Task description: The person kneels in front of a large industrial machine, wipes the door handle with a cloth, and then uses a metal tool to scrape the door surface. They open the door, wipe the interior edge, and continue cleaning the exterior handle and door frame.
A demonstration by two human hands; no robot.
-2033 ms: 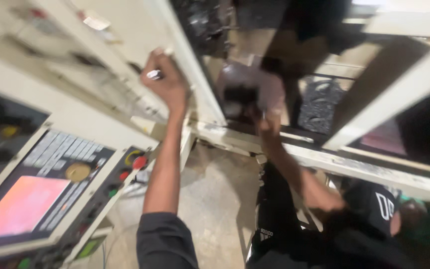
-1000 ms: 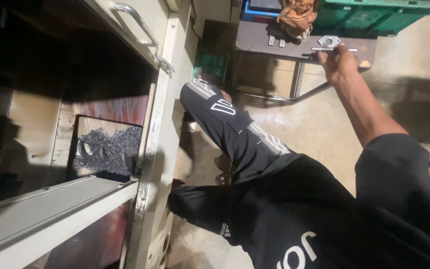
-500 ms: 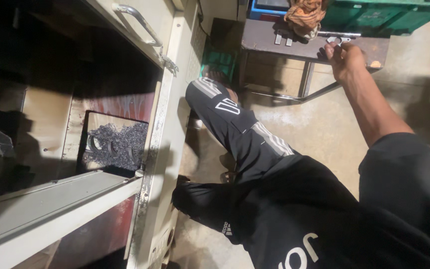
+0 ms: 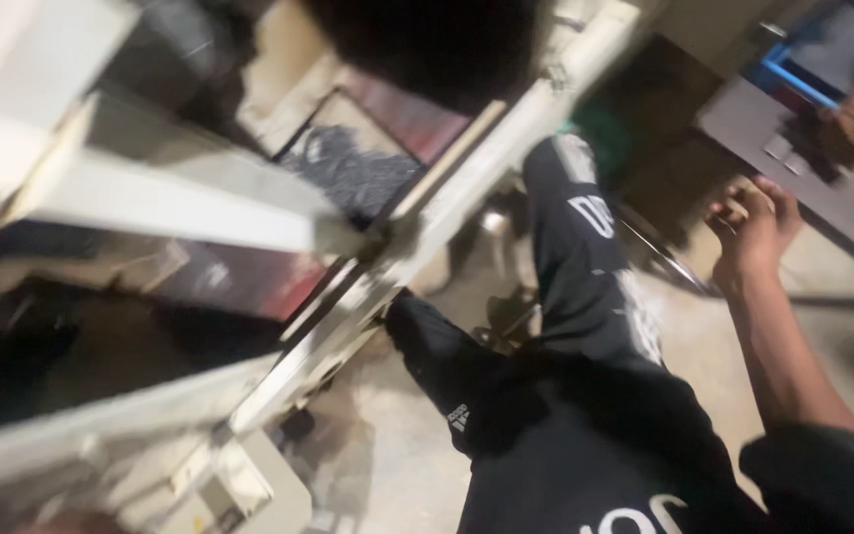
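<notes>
At the right of the frame the right hand (image 4: 755, 229) hangs curled and seemingly empty just short of the dark table (image 4: 743, 124) at upper right, whose small metal parts (image 4: 781, 148) call for a slower, steadier reach; the left hand is out of view.

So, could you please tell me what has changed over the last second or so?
The right hand has come back from the dark table. A second ago it held a metal tool over the table; half a second ago the tool lay there with the hand on it; now the fingers are curled and no tool shows in them. The view has tilted and blurred. The legs in black trousers remain beside the open machine frame.
</notes>
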